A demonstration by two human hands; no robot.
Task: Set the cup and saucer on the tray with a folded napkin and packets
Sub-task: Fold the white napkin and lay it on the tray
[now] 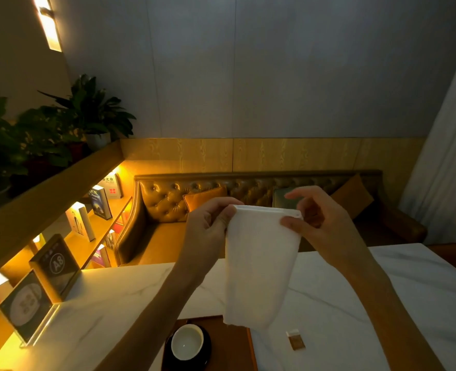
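A white napkin point(259, 266) hangs in the air above the table, folded over along its top edge. My left hand point(208, 226) pinches its top left corner and my right hand point(318, 220) pinches its top right corner. Below it, a white cup point(187, 341) stands on a black saucer point(208, 352) on a brown wooden tray point(235, 341) at the table's near edge. A small brown and white packet point(296, 340) lies on the marble to the right of the tray.
The white marble table point(382, 290) has two acrylic sign stands, one marked A8 point(56, 263), on its left side. A tufted leather sofa point(168, 207) with cushions sits behind the table. A lit bookshelf and potted plants point(82, 113) are at left.
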